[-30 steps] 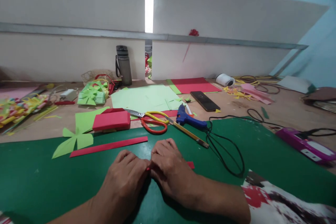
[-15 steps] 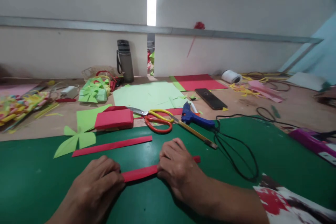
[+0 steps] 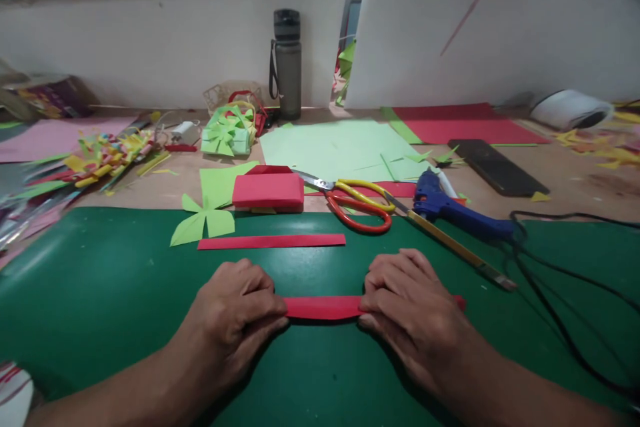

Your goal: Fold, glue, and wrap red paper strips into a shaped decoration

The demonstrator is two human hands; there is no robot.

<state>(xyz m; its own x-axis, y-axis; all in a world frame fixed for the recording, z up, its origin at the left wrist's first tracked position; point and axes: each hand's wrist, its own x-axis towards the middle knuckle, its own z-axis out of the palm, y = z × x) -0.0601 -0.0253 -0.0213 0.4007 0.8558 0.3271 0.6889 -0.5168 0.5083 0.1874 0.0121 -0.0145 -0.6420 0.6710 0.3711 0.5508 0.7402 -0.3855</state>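
Head cam's showing a red paper strip [image 3: 323, 307] running level across the green mat [image 3: 320, 380], so call that the clock's center. At 9, the left hand [image 3: 240, 310] is pinching it, thumb and fingers closed; at 3, the right hand [image 3: 410, 307] is pinching too, one tip poking out beyond. That wide grip is probably holding the middle straight. A second strip [image 3: 273, 241] is sitting at 11, scissors [image 3: 360, 199] at 1, glue gun [image 3: 455, 212] at 2, likely parked for easy reach without crowding. The held strip's looking bright and plain, its lower edge bowing slightly.
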